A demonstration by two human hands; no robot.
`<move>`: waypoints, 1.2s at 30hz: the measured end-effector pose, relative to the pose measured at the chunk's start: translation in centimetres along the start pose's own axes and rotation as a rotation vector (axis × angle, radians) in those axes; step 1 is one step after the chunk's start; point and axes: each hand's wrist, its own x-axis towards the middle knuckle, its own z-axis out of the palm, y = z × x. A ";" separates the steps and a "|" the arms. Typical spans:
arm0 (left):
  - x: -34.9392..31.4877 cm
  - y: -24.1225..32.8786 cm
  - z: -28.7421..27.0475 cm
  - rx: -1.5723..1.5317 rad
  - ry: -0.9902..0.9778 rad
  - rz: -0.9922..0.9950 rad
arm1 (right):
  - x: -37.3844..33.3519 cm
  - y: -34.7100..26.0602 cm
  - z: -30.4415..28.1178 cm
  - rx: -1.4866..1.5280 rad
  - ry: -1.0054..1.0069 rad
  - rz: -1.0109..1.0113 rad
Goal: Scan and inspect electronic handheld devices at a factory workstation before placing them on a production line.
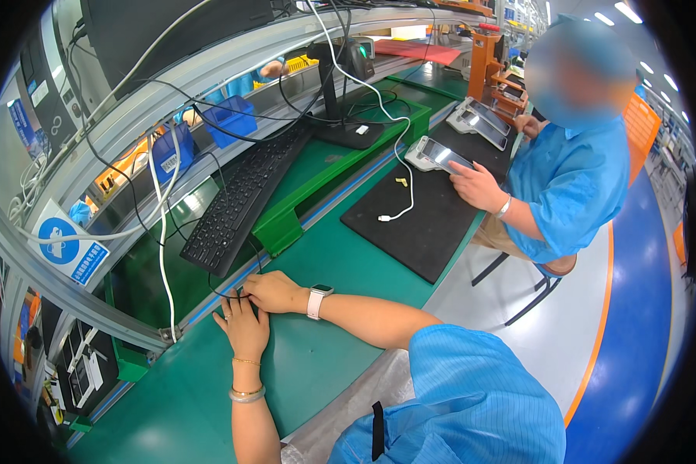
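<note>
My left hand lies palm down on the green bench top, its fingers stretched out toward the bench's far rail. A ring, a thin bracelet and a pale bangle are on that hand and wrist. My right hand is just beyond it, touching or nearly touching its fingertips. The right fingers are bent and close together, and whatever may be in them is hidden. A thin black cable runs down from the black keyboard to the fingers of both hands. A light-banded watch is on my right wrist.
A black mat bears a white cable plug and small yellow pieces. A co-worker at the right holds a phone-like device. A monitor stand, blue bins and a metal frame stand beyond the bench.
</note>
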 end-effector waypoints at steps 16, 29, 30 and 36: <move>0.0 0.1 -0.2 -0.001 -0.019 -0.015 | 0.0 -0.1 -0.1 0.005 -0.006 0.001; -0.1 0.0 -0.1 -0.004 -0.001 -0.008 | 0.1 -0.1 0.0 0.000 -0.017 0.012; 0.0 0.1 -0.1 -0.006 -0.004 -0.009 | 0.1 -0.1 0.0 0.013 -0.010 0.009; 0.0 0.0 0.0 -0.009 -0.002 -0.003 | 0.1 -0.1 0.0 0.029 0.008 0.001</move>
